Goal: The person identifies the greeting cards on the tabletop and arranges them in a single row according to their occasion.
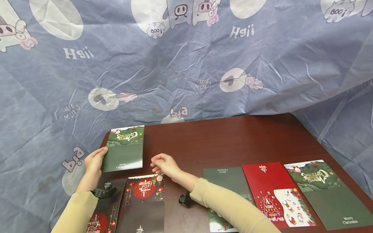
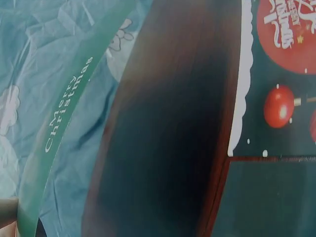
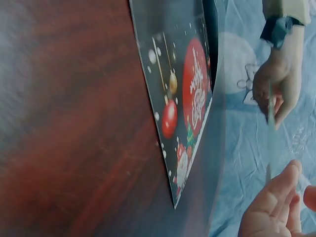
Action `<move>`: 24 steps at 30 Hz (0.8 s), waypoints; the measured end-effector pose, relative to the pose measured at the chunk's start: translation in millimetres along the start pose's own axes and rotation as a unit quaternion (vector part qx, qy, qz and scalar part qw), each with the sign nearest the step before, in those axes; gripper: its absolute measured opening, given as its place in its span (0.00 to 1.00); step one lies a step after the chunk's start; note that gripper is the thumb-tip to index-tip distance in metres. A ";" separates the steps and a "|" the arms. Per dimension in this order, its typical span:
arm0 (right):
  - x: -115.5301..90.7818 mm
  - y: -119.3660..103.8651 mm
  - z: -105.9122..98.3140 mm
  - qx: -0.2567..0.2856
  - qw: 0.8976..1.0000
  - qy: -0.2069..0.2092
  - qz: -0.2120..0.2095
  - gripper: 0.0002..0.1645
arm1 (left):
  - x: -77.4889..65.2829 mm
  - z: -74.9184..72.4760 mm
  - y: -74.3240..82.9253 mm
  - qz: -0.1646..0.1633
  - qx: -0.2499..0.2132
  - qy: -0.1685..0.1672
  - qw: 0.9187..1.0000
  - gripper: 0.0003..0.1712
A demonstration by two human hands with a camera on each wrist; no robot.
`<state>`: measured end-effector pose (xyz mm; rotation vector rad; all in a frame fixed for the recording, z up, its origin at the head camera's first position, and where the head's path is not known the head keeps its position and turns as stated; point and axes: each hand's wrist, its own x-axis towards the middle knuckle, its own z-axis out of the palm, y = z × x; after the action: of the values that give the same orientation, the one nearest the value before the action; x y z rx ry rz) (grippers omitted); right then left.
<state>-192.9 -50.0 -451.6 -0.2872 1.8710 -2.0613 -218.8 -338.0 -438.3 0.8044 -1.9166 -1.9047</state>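
At the table's far left, my left hand [image 1: 94, 161] pinches the left edge of an unfolded green Christmas card [image 1: 125, 156], thumb in front. The card's upper part carries a "Merry Christmas" picture; the lower part is plain green with small white lettering. Seen from the left wrist, this green card [image 2: 69, 98] is raised off the table and steeply angled, with a fingertip [image 2: 7, 211] on its edge. My right hand [image 1: 166, 165] hovers just right of the card, its fingers loosely bent and holding nothing. The right wrist view shows the right hand [image 3: 276, 207] apart from the card.
Two dark cards with red circles, one in the middle [image 1: 144, 191] and one further left [image 1: 100, 220], lie below the hands. On the right lie a green card [image 1: 222, 181], a red card [image 1: 259, 181] and another green card [image 1: 329, 191]. A patterned blue cloth [image 1: 186, 64] hangs behind the brown table [image 1: 218, 139].
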 end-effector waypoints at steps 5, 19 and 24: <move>-16.3 2.1 -0.3 -0.001 1.000 -0.014 -0.006 0.12 | 4.8 -3.4 -3.3 0.004 0.010 0.002 1.000 0.12; -53.7 8.0 -3.2 0.042 0.998 -0.052 -0.020 0.12 | 28.9 -17.5 0.1 0.004 0.023 0.009 1.000 0.11; -63.4 6.9 -4.5 0.036 0.997 -0.064 -0.030 0.14 | 36.3 -17.9 -0.8 0.003 0.047 0.007 0.999 0.13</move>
<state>-135.4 -22.2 -454.0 -0.4511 1.7279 -2.0906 -236.7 -373.8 -443.9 0.8366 -2.0111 -1.8113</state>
